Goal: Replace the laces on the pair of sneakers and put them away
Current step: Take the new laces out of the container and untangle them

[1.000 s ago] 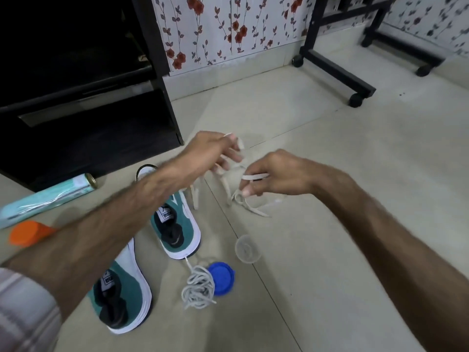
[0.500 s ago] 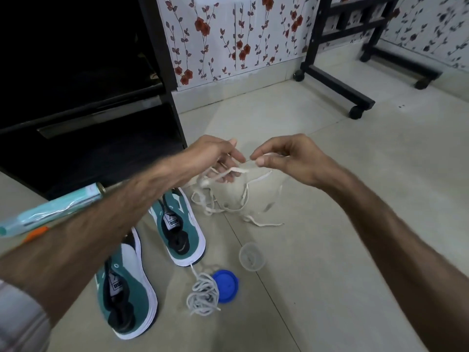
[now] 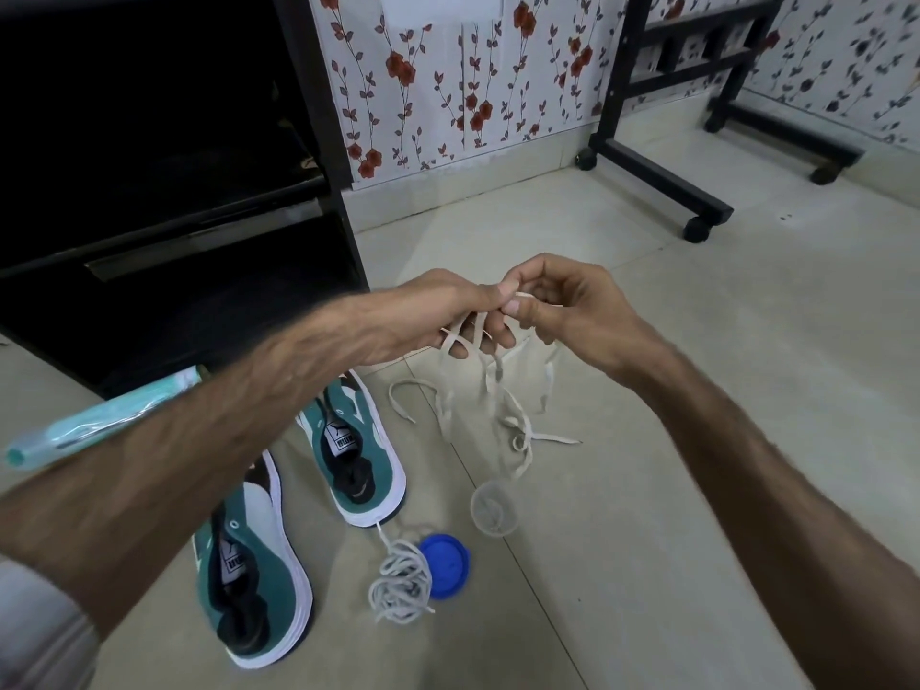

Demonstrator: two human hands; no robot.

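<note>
Your left hand [image 3: 438, 316] and right hand [image 3: 572, 311] meet above the tiled floor [image 3: 697, 440], fingertips pinched together on a tangle of flat cream laces [image 3: 498, 405]. Several strands wrap around the left fingers, and the loose ends trail down to the floor just beside the right sneaker [image 3: 356, 450]. Both hands are closed on that lace bundle, though where the thumbs touch is too crowded to tell which strand each one holds.

The pair of teal-and-white sneakers lies unlaced below your left forearm, which covers the toe of the left sneaker [image 3: 249, 575]. A bunched grey lace [image 3: 401, 580] sits near the heel of the right sneaker, touching a blue lid [image 3: 445, 565]. A small clear cup [image 3: 494, 510] stands by the hanging ends (it looks empty, but its wall is hard to read).

A pale green roll [image 3: 99, 420] is partly hidden behind your forearm, in front of a black cabinet [image 3: 323, 141] whose interior is lost in shadow. A black wheeled stand [image 3: 662, 176] is cut off at the top edge.
</note>
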